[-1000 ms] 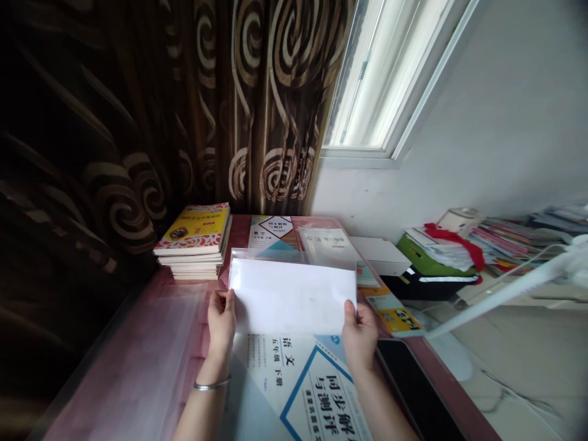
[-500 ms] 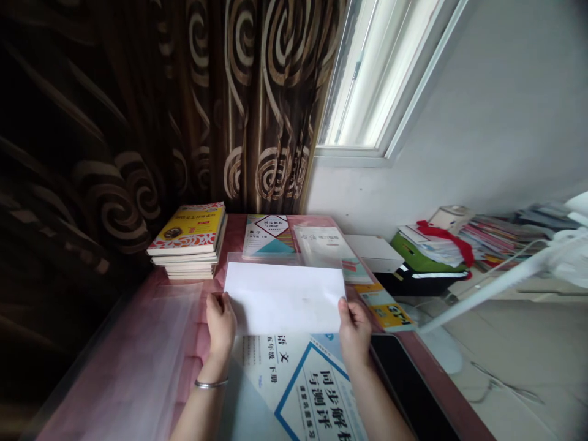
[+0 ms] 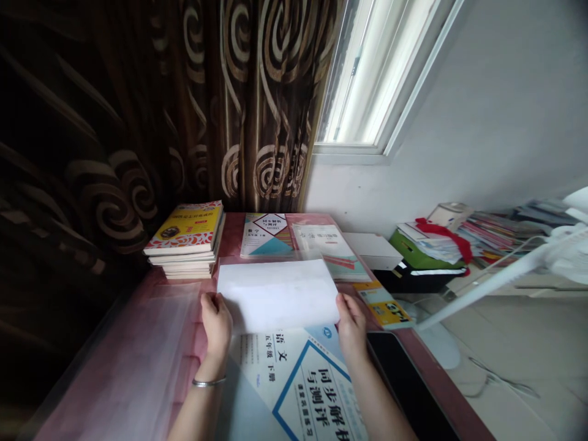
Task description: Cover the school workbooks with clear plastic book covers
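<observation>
A large workbook [image 3: 298, 386] with a blue and white cover lies in front of me on the pink table [image 3: 151, 349]. Its white top flap [image 3: 278, 294], under a clear plastic sleeve, is folded toward me. My left hand [image 3: 215, 324] pinches the flap's left edge, with a silver bracelet on the wrist. My right hand [image 3: 351, 327] pinches the flap's right edge. Both hands are closed on the flap.
A stack of books [image 3: 186, 242] with a yellow cover on top stands at the back left. More workbooks [image 3: 266, 233] lie behind the flap and to the right [image 3: 386, 309]. A dark tablet [image 3: 404, 386], white box [image 3: 372, 248], cluttered shelf [image 3: 441, 245] and brown curtain [image 3: 184, 104] surround the table.
The flap and both hands have shifted slightly left and toward me in view, mostly as my head turned. My grip on the flap is unchanged.
</observation>
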A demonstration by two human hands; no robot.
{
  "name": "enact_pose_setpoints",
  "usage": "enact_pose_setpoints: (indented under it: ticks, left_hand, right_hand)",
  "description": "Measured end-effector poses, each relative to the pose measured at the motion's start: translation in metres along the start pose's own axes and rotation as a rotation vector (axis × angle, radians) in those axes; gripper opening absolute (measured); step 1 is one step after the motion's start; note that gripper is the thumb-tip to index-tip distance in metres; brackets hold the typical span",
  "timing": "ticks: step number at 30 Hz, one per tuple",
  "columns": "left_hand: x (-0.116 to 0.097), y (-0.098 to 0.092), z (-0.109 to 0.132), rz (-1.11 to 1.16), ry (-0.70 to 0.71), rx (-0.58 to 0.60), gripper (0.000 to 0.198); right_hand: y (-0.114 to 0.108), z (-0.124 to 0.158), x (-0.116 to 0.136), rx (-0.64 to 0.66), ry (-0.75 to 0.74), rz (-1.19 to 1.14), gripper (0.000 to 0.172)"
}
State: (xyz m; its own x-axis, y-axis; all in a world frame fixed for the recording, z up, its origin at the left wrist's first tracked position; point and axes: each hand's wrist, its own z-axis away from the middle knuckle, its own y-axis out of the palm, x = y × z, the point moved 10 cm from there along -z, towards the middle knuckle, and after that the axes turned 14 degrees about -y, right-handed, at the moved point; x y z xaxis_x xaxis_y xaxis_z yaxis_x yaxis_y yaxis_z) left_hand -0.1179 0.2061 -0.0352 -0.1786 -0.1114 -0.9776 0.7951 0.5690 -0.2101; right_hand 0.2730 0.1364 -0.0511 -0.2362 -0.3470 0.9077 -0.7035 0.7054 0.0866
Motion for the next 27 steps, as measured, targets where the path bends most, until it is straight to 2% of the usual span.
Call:
enact_pose_setpoints:
  ticks: [4, 8, 14, 18, 21, 24, 27]
  left_hand:
    - [-0.002, 0.002, 0.001, 0.010, 0.006, 0.024, 0.011]
    - [-0.005, -0.001, 0.004, 0.028, 0.003, 0.002, 0.011]
    - [-0.005, -0.005, 0.008, -0.010, -0.037, -0.037, 0.009]
    - [-0.004, -0.003, 0.005, -0.077, -0.036, -0.032, 0.007]
    - [0.003, 0.000, -0.002, -0.178, -0.046, -0.008, 0.011]
    - [0.012, 0.007, -0.010, -0.267, -0.060, 0.063, 0.018]
    - [0.015, 0.007, -0.013, -0.313, -0.065, 0.063, 0.014]
  right_hand:
    - [0.004, -0.007, 0.007, 0.028, -0.042, 0.023, 0.046]
    - [-0.001, -0.008, 0.011, 0.051, -0.106, 0.118, 0.050]
    - [0.000, -0.005, 0.011, 0.038, -0.123, 0.162, 0.050]
    - [-0.001, -0.006, -0.016, 0.027, -0.002, 0.234, 0.044]
    - [-0.004, -0.008, -0.043, 0.085, 0.097, 0.312, 0.039]
    - [-0.004, -0.009, -0.055, 0.172, 0.089, 0.388, 0.036]
    - [-0.003, -0.009, -0.046, 0.184, 0.003, 0.452, 0.042]
